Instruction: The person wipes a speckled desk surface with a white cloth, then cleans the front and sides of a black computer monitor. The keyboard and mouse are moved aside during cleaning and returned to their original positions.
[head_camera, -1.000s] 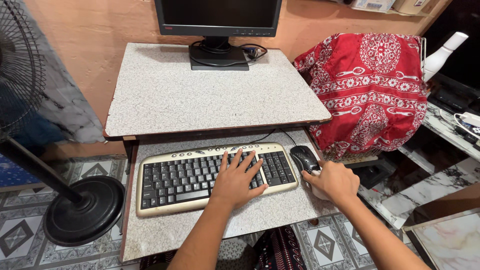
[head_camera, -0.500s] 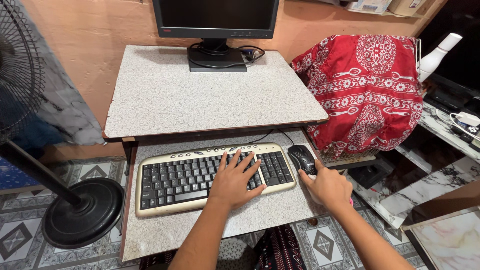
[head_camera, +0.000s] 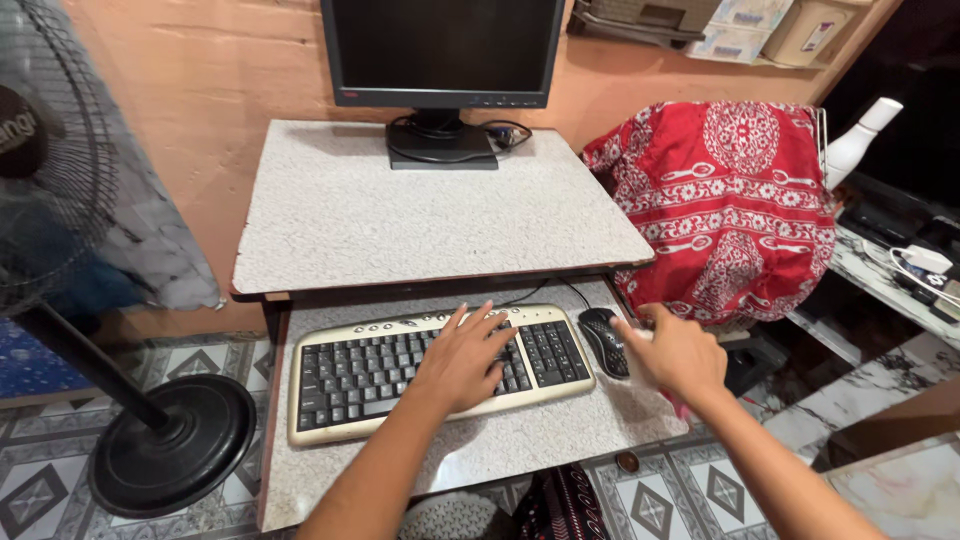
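The left hand (head_camera: 462, 360) lies flat and open, fingers spread, on the right half of the cream-framed keyboard (head_camera: 400, 372) with black keys, while the right hand (head_camera: 678, 352) hovers loosely open just to the right of the glossy black mouse (head_camera: 605, 340), fingertips near it; whether it holds anything I cannot tell. Both keyboard and mouse sit on the speckled grey pull-out tray (head_camera: 560, 430) below the matching desk top (head_camera: 430, 215) carrying a dark monitor (head_camera: 445, 50). A red patterned cloth (head_camera: 735, 205) drapes at right, a black standing fan (head_camera: 60, 230) stands on the patterned tile floor (head_camera: 60, 490).

Beige keyboard (head_camera: 400, 375), black mouse (head_camera: 605, 341) beside it
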